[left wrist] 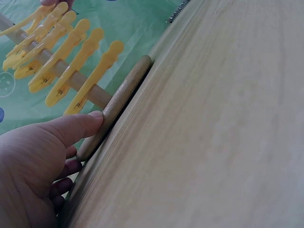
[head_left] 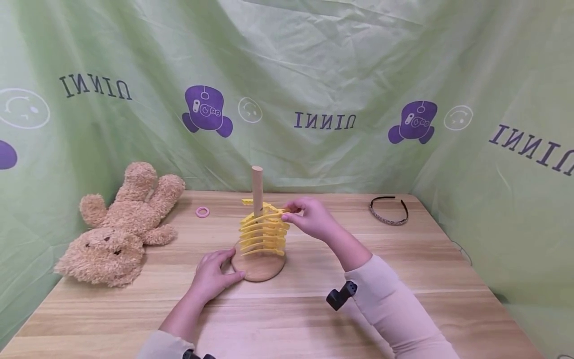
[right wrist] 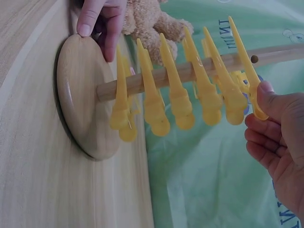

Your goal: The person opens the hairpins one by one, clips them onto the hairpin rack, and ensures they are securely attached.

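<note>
A wooden stand has a round base (head_left: 260,272) on the table and an upright post (head_left: 257,184). Several yellow plastic clips (right wrist: 179,97) sit one above another along the post, their long arms on either side of it. My left hand (head_left: 212,276) holds the base at its left rim, with the thumb (left wrist: 85,126) against the edge. Up at the top of the stack, my right hand (head_left: 314,219) pinches the end of the uppermost yellow clip (right wrist: 243,52) between thumb and fingers. A hole shows in the post beside that clip in the right wrist view.
A fluffy brown teddy bear (head_left: 130,214) lies on the table's left side. Between it and the stand is a small pink ring (head_left: 203,212). A dark, glittery headband (head_left: 389,221) rests at the back right. Green printed cloth (head_left: 314,60) hangs behind and around the table.
</note>
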`<state>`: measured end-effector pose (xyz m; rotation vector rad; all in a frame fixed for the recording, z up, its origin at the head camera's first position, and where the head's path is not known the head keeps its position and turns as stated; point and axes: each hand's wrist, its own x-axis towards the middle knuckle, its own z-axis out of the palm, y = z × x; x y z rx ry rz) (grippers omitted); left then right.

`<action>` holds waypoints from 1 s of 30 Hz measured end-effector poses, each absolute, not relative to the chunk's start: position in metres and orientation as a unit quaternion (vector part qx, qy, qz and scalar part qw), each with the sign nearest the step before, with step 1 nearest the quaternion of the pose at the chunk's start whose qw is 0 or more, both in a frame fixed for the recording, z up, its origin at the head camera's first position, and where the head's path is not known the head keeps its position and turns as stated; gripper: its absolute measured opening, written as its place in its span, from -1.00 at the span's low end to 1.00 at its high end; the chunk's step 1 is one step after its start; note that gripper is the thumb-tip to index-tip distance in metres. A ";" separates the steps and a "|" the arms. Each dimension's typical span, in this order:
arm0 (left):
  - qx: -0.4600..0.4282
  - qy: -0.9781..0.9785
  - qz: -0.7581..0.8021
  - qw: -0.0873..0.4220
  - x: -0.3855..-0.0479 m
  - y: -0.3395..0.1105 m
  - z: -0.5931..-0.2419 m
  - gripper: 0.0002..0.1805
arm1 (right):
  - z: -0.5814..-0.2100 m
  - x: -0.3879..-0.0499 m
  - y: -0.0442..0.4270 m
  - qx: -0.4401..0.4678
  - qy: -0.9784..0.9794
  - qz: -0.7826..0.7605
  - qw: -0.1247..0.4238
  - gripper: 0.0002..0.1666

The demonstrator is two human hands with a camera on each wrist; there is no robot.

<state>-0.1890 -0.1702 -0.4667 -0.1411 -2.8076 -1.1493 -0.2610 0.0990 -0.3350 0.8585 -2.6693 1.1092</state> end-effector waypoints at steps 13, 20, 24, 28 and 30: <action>-0.045 -0.925 -0.374 0.051 -0.188 -0.170 -0.468 -0.19 | -0.335 -0.258 0.096 0.288 -0.888 0.353 0.061 -0.70; -0.046 -0.924 -0.376 0.059 -0.187 -0.170 -0.468 -0.20 | -0.333 -0.256 0.097 0.288 -0.888 0.355 0.051 -0.69; -0.047 -0.924 -0.374 0.060 -0.187 -0.170 -0.467 -0.20 | -0.333 -0.256 0.098 0.294 -0.889 0.348 0.053 -0.67; -0.051 -0.927 -0.367 0.062 -0.187 -0.171 -0.467 -0.21 | -0.335 -0.257 0.099 0.306 -0.887 0.342 0.058 -0.64; -0.051 -0.927 -0.365 0.062 -0.187 -0.171 -0.467 -0.21 | -0.335 -0.257 0.099 0.313 -0.884 0.342 0.061 -0.62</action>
